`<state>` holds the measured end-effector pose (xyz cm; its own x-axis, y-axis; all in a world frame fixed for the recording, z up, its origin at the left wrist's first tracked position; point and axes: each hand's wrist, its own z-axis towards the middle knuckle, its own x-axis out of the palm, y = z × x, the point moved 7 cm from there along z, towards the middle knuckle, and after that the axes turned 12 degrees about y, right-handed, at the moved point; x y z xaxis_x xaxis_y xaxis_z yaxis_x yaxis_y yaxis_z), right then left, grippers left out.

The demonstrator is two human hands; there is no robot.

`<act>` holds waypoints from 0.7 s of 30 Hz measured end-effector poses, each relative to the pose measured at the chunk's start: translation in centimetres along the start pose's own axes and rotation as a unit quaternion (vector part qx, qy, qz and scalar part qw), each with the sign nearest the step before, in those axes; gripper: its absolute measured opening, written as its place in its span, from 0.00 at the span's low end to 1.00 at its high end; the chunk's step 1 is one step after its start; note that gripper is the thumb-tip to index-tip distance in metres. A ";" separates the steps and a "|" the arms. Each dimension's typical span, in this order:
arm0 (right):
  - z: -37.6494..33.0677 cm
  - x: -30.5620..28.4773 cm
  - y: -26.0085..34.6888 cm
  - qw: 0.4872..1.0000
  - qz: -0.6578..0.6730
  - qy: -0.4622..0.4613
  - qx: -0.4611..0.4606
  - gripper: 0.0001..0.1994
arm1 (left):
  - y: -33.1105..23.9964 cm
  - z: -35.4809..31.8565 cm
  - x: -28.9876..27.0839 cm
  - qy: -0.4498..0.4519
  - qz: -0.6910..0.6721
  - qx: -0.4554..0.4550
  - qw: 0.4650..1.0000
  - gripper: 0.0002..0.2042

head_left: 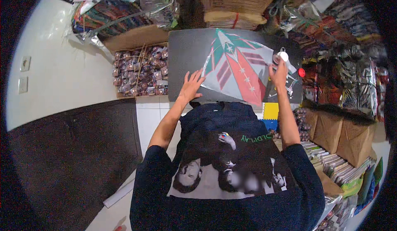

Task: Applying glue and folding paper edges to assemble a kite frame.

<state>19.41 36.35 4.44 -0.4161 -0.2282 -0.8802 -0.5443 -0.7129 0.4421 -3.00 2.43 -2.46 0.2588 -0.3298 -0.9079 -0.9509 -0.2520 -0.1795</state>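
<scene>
A kite (pixel 244 71) in white, green and red, with white stars along its middle, lies spread on a dark board (pixel 182 59) in front of me. My left hand (pixel 192 85) rests at the kite's left corner with its fingers apart, holding nothing. At the kite's right corner, my right hand (pixel 280 73) is closed around a small white round object (pixel 283 56); whether it is a spool or a cap, I cannot tell. Beside that hand, several small white pieces (pixel 289 91) and a red round cap (pixel 301 72) lie near the board's right edge.
A cardboard box (pixel 134 36) full of small wrapped items stands left of the board. Beyond it are a large carton (pixel 235 1) and plastic-wrapped bundles (pixel 111 20). Packed stacks (pixel 328 86) and brown paper packages (pixel 345 136) crowd the right. A dark panel (pixel 78 156) stands at left.
</scene>
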 end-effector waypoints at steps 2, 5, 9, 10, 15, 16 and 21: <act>1.9 -0.7 -3.1 0.998 -0.035 -0.004 0.050 0.34 | -1.0 0.6 -0.9 0.016 -0.007 0.044 0.999 0.49; 3.1 -0.5 -6.4 0.996 -0.047 0.018 0.074 0.35 | -2.3 2.0 -1.3 0.035 -0.015 0.089 0.995 0.59; 3.3 0.6 -8.1 0.990 -0.066 0.065 0.106 0.38 | -2.4 3.3 -0.4 0.075 -0.003 0.013 0.997 0.65; 3.3 0.9 -8.4 0.988 -0.048 0.086 0.117 0.40 | -2.4 3.5 -0.6 0.079 0.013 -0.006 0.997 0.66; 3.5 0.9 -7.9 0.983 -0.080 0.100 0.133 0.39 | -2.6 4.8 -1.5 0.097 0.007 -0.015 0.995 0.67; 3.5 0.6 -7.8 0.983 -0.074 0.097 0.139 0.38 | -2.7 5.0 -1.6 0.090 0.000 -0.007 0.996 0.66; 3.1 -0.7 -2.1 0.992 -0.105 0.008 0.067 0.32 | -2.4 4.0 -2.4 0.002 -0.049 0.010 0.999 0.63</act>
<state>18.59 40.12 4.68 -0.2732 -0.0954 -0.9572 -0.7098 -0.6516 0.2676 -2.04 7.44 -1.35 0.3512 -0.3089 -0.8839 -0.9244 -0.2643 -0.2750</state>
